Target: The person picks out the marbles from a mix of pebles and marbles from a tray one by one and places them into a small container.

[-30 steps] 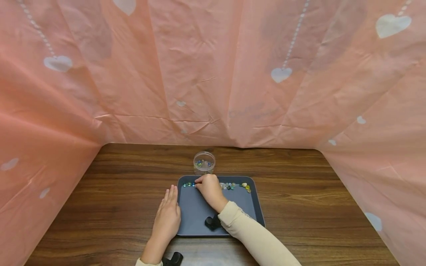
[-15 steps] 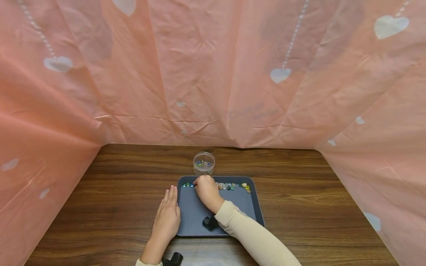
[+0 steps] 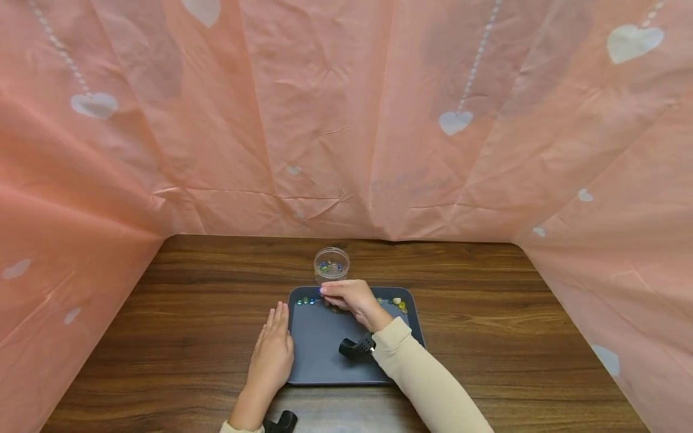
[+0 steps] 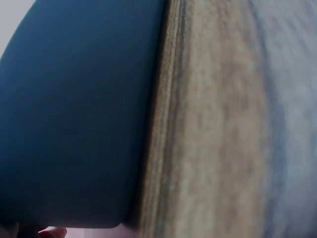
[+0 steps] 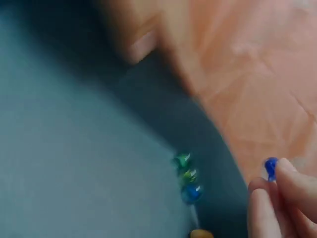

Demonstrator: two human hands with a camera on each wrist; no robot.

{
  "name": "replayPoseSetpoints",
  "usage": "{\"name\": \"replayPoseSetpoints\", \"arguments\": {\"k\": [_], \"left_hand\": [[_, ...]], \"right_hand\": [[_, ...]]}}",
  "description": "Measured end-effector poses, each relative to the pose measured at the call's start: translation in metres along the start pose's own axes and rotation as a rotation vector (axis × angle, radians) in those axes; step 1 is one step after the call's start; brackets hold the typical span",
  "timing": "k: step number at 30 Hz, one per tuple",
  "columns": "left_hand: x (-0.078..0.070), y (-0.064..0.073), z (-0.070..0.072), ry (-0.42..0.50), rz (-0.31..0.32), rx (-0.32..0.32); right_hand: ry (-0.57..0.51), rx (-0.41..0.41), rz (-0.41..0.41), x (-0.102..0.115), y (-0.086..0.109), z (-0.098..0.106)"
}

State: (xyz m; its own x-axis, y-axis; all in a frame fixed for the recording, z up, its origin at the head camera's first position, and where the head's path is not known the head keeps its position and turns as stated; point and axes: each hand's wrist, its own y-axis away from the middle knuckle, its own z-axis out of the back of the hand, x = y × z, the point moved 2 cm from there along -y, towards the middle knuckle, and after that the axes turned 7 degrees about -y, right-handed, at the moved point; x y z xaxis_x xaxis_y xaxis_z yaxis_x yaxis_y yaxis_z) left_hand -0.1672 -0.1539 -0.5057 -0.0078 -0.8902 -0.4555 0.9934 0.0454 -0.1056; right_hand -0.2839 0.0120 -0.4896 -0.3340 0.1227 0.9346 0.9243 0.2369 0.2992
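My right hand [image 3: 353,297] pinches a blue marble [image 5: 271,167] between thumb and fingertips, over the far side of a dark grey tray [image 3: 325,355]. Along that side lies a row of glass marbles; green and blue ones [image 5: 189,175] show at its left end, and an orange-yellow one [image 5: 201,233] appears close to them in the right wrist view. Yellow marbles [image 3: 402,305] are at the right end, while my right hand covers part of the middle. My left hand [image 3: 271,352] rests with straight fingers along the tray's left edge.
Just behind the tray stands a clear round tub [image 3: 332,264] with several marbles inside. The wooden table [image 3: 487,319] extends around both. A pink curtain [image 3: 346,120] with white hearts closes off the back and sides.
My right hand has risen from the marble row and shifted slightly right, with a blue marble now visible at its fingertips. The left hand and the tray have stayed put.
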Motion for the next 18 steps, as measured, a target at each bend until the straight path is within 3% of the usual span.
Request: {"name": "replayPoseSetpoints", "arguments": {"k": [4, 7, 10, 14, 16, 18], "left_hand": [[0.0, 0.0, 0.0, -0.006, -0.002, -0.007], [0.0, 0.0, 0.0, -0.008, -0.003, -0.007], [-0.001, 0.0, 0.0, -0.006, 0.0, 0.0], [-0.001, -0.001, 0.0, -0.003, 0.003, 0.012], [-0.001, -0.001, 0.0, -0.001, 0.004, 0.013], [-0.001, 0.0, 0.0, 0.002, 0.005, 0.015]], "right_hand": [[-0.386, 0.051, -0.113, 0.004, -0.003, 0.006], [-0.524, 0.076, -0.144, 0.009, -0.004, 0.009], [-0.592, 0.088, -0.159, 0.017, -0.005, 0.01], [-0.541, 0.019, -0.105, 0.028, -0.008, 0.011], [-0.43, -0.042, -0.034, 0.035, -0.009, 0.011], [-0.227, -0.108, 0.066, 0.042, -0.012, 0.012]]}}
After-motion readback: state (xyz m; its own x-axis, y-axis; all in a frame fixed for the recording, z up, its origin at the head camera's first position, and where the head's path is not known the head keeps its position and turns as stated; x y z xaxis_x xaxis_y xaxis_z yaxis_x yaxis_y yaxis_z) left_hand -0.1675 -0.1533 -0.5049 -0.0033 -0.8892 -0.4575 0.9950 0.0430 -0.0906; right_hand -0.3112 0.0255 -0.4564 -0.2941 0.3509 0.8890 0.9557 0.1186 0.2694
